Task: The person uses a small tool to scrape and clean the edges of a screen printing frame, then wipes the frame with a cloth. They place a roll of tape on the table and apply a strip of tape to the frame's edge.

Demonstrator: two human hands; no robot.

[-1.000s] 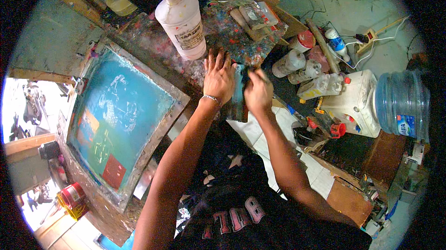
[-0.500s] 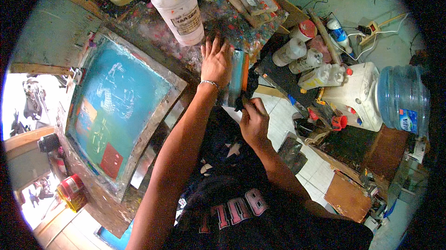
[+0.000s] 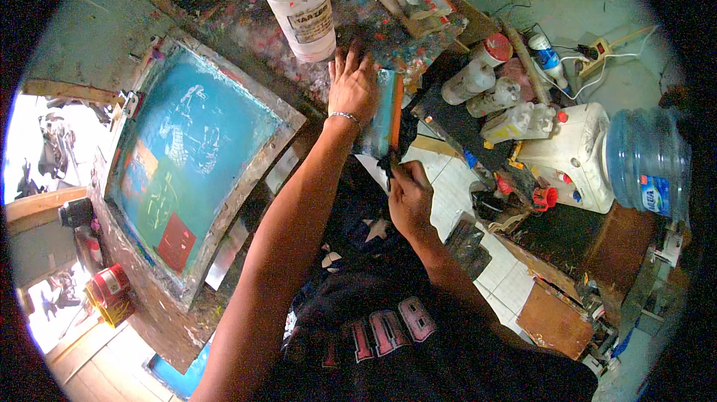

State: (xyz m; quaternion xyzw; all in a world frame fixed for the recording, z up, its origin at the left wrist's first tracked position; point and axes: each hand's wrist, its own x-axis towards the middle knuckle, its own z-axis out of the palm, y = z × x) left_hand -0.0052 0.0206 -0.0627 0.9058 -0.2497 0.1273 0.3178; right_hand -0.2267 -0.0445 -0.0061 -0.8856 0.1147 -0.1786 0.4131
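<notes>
My left hand (image 3: 352, 92) lies flat on the paint-spattered bench (image 3: 258, 47), fingers stretched out, just below a large white plastic bottle (image 3: 300, 17). Its palm is beside a flat blue piece with an orange edge (image 3: 387, 114), whose kind I cannot make out. Nearer to me, my right hand (image 3: 411, 196) is closed, fingers curled round a dark rag (image 3: 389, 165) at the near end of that piece. Part of the rag is hidden by the fingers. To the left is a screen-printing frame (image 3: 295, 119) with blue mesh and pale drawn shapes.
On the right stand several plastic bottles (image 3: 469, 82), a white jerrycan (image 3: 590, 152) and a big blue water jug (image 3: 644, 163). A power strip (image 3: 600, 48) with cables lies beyond them. A red and yellow can (image 3: 110, 294) stands at the lower left.
The whole view has shifted a little, so the bottle appears higher. My left hand stays flat beside the blue piece; my right hand keeps its closed grip at the near end.
</notes>
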